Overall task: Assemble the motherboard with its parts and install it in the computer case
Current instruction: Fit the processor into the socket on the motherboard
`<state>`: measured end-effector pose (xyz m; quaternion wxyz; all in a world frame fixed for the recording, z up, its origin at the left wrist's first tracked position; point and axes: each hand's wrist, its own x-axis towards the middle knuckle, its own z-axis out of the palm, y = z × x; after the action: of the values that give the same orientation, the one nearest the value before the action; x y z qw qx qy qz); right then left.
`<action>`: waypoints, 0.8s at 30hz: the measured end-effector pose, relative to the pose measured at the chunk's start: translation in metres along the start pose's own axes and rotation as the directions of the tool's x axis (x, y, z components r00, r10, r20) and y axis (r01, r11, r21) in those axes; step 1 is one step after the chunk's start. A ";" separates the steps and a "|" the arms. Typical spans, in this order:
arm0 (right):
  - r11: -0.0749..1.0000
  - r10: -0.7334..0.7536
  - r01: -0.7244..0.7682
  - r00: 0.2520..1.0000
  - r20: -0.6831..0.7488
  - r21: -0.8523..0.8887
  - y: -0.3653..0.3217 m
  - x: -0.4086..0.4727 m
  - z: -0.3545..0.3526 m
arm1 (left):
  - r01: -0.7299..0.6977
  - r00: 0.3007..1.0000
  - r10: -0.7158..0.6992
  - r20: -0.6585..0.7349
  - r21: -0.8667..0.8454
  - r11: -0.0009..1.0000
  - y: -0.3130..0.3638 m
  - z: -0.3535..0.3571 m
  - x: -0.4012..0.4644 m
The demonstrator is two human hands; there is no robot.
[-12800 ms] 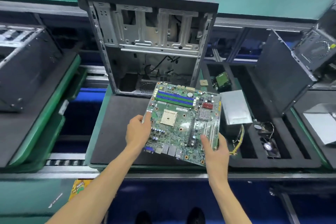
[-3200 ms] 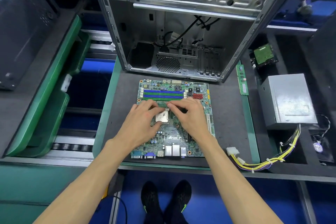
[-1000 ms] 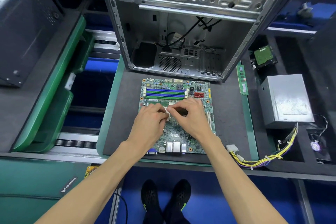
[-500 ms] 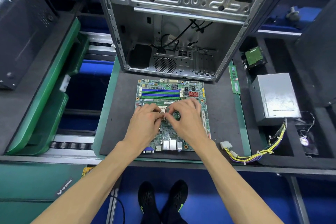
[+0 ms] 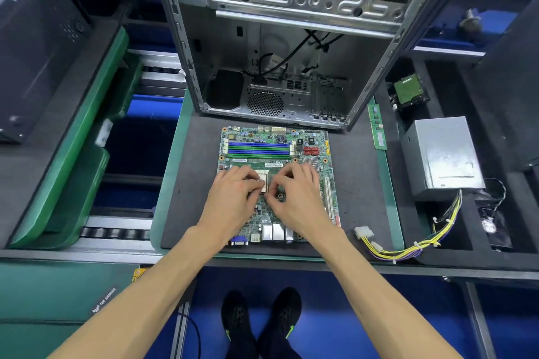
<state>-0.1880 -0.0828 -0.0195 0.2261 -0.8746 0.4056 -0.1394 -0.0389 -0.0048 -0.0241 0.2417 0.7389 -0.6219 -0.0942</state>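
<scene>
Board position: the green rectangular motherboard (image 5: pixel 275 181) lies flat on the dark foam mat (image 5: pixel 355 183), just in front of the open grey steel computer case (image 5: pixel 280 38).
Processor: the small square metal-capped processor chip (image 5: pixel 263 181) sits at the socket, between the two hands.
Left hand (image 5: pixel 233 198): fingers curled, tips on the chip's left edge; it appears to pinch the chip.
Right hand (image 5: pixel 297 198): fingers curled, thumb and forefinger closed just right of the chip; what they pinch, chip edge or socket lever, cannot be told.
Risk, misalignment: pressing a chip set askew would likely bend pins.
Risk, slip: uneven force from either hand could shift the board on the mat.
Pending parts: the green memory stick (image 5: pixel 377 128) and grey metal power supply box (image 5: pixel 442 154) lie apart, right.
Change since 12.8 s ago: the board was held in the air by both hands; now it rests on the mat.
Change since 0.5 s ago: hands stay at the socket; grip nearly unchanged.
</scene>
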 end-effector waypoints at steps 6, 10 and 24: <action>0.998 0.019 -0.017 0.999 -0.031 0.068 -0.001 -0.004 0.004 | -0.013 1.000 0.013 0.002 -0.002 1.000 -0.002 -0.001 0.001; 0.993 0.041 -0.035 0.998 -0.052 0.115 0.002 -0.007 0.003 | -0.011 1.000 0.011 0.001 -0.016 1.000 -0.003 0.000 0.001; 0.994 -0.039 0.039 0.999 -0.003 0.101 0.008 -0.014 -0.004 | -0.020 1.000 0.019 -0.025 -0.045 0.999 -0.002 0.002 0.000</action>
<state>-0.2038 -0.0770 -0.0207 0.2671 -0.8698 0.3808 -0.1645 -0.0383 -0.0053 -0.0268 0.2670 0.7282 -0.6238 -0.0969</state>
